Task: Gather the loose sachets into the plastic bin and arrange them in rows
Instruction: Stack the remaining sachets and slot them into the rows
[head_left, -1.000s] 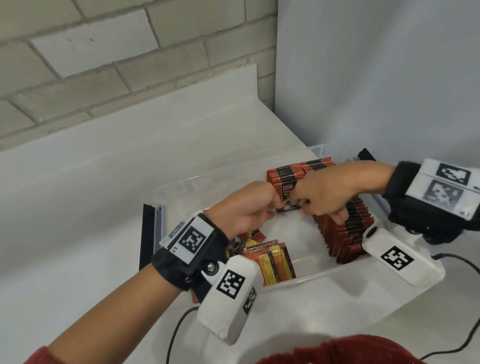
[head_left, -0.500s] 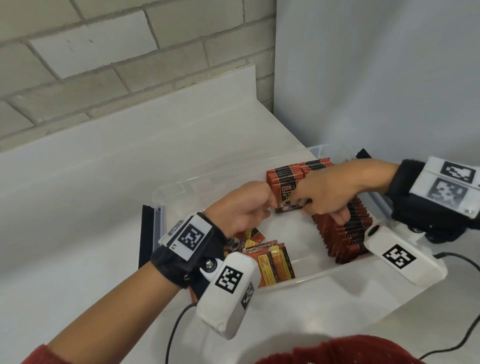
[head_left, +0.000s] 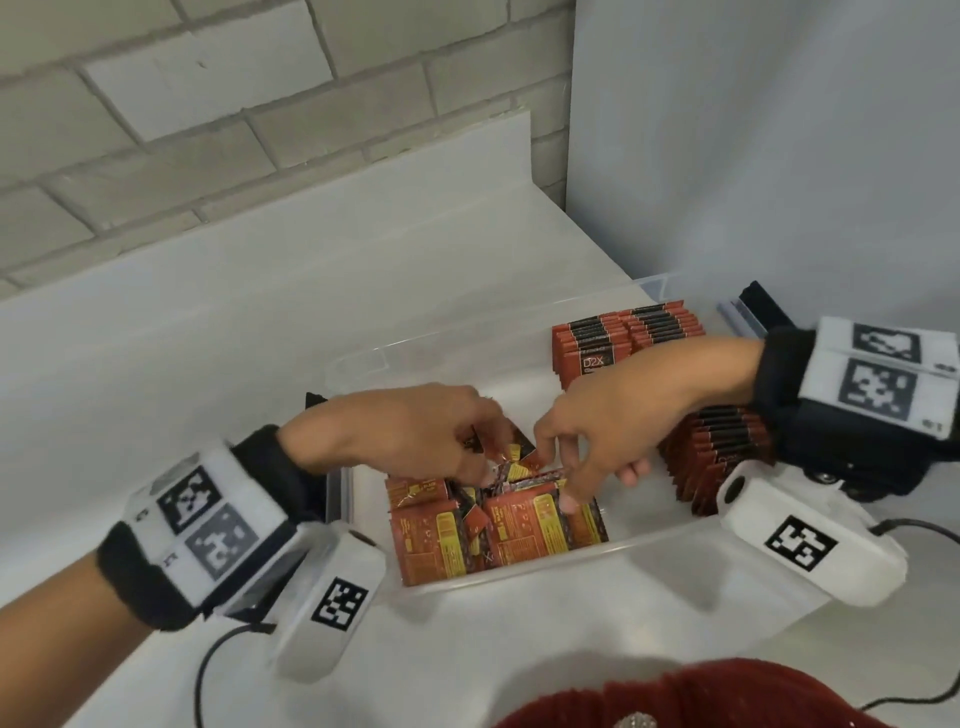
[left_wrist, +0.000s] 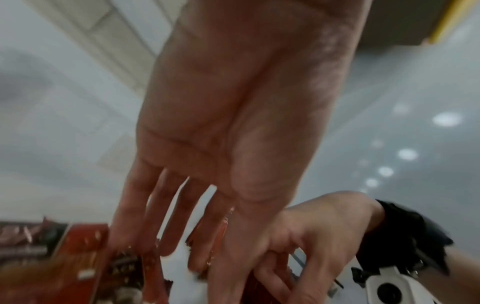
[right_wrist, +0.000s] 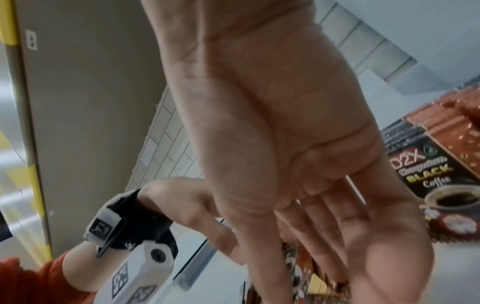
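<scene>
The front sachet (right_wrist: 428, 170) of the upright row reads "D2X", "BLACK" and "Coffee", above a pictured cup; one line between is blurred. The head view shows "D2X" too.

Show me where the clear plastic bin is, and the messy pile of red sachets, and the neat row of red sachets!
clear plastic bin (head_left: 649, 543), head view, near rim.
messy pile of red sachets (head_left: 524, 527), head view, top sachet's face.
neat row of red sachets (head_left: 711, 447), head view, upright sachets' top edges.

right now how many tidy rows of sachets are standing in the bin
2: one row along the far wall of the clear plastic bin, one row along its right side, partly hidden by the right hand. Loose sachets lie near the front.
</scene>
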